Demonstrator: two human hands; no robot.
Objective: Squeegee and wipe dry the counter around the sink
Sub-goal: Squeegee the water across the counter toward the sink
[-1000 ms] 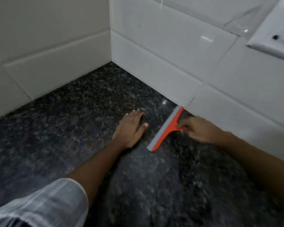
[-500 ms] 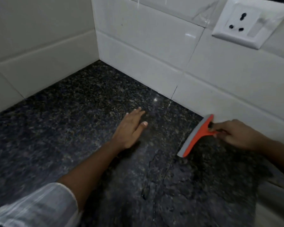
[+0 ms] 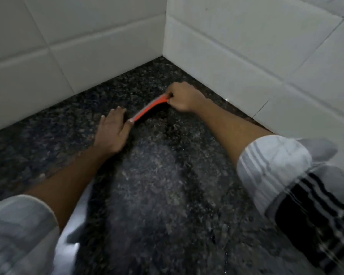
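Squeegee (image 3: 149, 108) lies blade-down on the dark granite counter (image 3: 157, 185) near the far tiled corner; my right hand (image 3: 184, 97) grips its handle, hiding it. My left hand (image 3: 112, 132) rests flat just left of it.

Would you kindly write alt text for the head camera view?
A person's right hand grips an orange squeegee on a dark speckled granite counter near a white-tiled wall corner. The left hand rests flat on the counter beside the blade's near end.
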